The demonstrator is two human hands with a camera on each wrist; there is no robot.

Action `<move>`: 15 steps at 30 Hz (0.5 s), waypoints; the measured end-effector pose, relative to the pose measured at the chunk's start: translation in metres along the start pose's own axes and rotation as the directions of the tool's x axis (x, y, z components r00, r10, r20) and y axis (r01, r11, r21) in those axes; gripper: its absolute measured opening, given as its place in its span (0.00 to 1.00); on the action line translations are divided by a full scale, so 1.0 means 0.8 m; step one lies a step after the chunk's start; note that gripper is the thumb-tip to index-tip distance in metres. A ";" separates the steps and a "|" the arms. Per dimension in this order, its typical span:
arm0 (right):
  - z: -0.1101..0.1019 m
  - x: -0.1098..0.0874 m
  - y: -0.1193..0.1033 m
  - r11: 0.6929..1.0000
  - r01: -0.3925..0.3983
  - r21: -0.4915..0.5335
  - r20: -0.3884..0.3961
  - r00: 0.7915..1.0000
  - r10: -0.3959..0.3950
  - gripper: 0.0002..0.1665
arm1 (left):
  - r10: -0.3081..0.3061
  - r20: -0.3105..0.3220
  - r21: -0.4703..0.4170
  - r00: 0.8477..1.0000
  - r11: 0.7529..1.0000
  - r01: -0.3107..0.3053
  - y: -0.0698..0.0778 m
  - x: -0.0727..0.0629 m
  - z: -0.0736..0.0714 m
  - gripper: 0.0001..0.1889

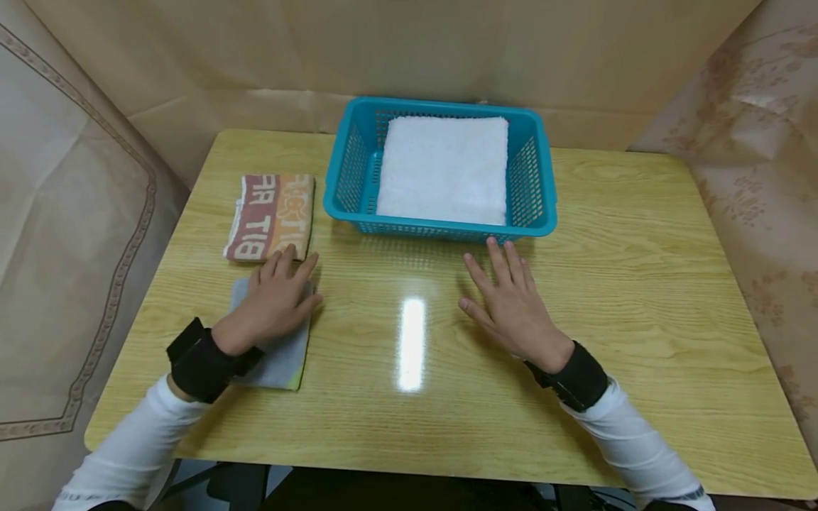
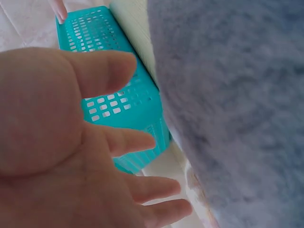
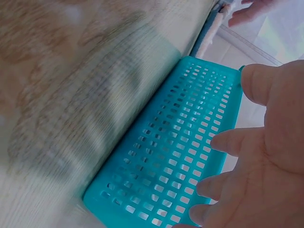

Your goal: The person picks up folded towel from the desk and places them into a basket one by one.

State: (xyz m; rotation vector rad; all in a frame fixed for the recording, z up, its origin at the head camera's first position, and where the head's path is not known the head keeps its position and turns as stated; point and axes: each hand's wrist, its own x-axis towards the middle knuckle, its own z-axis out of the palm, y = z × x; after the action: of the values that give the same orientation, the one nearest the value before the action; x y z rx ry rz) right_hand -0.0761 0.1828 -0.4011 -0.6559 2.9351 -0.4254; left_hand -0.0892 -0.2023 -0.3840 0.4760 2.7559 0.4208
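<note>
The work looks partly done: a folded white towel (image 1: pixel 444 170) lies inside the rectangular blue plastic basket (image 1: pixel 409 223); a folded maroon-and-orange towel (image 1: pixel 271 216) and, nearer, a folded grey cloth (image 1: pixel 277 362) lie outside, left. The left hand (image 1: pixel 271 301), over the grey cloth, and right hand (image 1: pixel 511 305), by the basket's near side, grip nothing, fingers spread.

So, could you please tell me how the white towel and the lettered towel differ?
The white towel is plain, while the lettered towel has pale letters on maroon and orange. The white towel lies inside the blue basket; the lettered towel lies on the table. In the head view, the white towel shows a clearly larger face than the lettered towel. Both lie flat and look roughly rectangular.
</note>
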 end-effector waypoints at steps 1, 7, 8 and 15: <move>0.000 0.000 0.000 1.000 0.001 0.001 -0.001 1.000 -0.001 0.43 | -0.005 0.015 0.001 1.000 1.000 0.005 -0.002 -0.002 -0.001 0.35; 0.002 0.001 0.000 1.000 0.006 0.002 -0.003 1.000 -0.006 0.43 | -0.015 0.093 -0.011 0.996 1.000 0.016 -0.009 -0.012 -0.004 0.32; 0.002 0.001 -0.001 1.000 0.007 0.002 -0.003 1.000 -0.007 0.43 | -0.011 0.100 -0.010 0.995 1.000 0.012 -0.010 -0.013 -0.005 0.32; 0.004 0.001 0.000 1.000 0.017 0.005 -0.021 1.000 -0.017 0.42 | 0.067 0.086 0.017 0.994 0.998 -0.068 -0.015 -0.020 -0.006 0.29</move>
State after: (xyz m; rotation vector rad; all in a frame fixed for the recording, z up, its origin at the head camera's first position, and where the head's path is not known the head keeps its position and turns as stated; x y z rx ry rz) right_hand -0.0764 0.1821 -0.4039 -0.6810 2.9489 -0.4445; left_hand -0.0798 -0.2200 -0.3793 0.5798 2.6696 0.3803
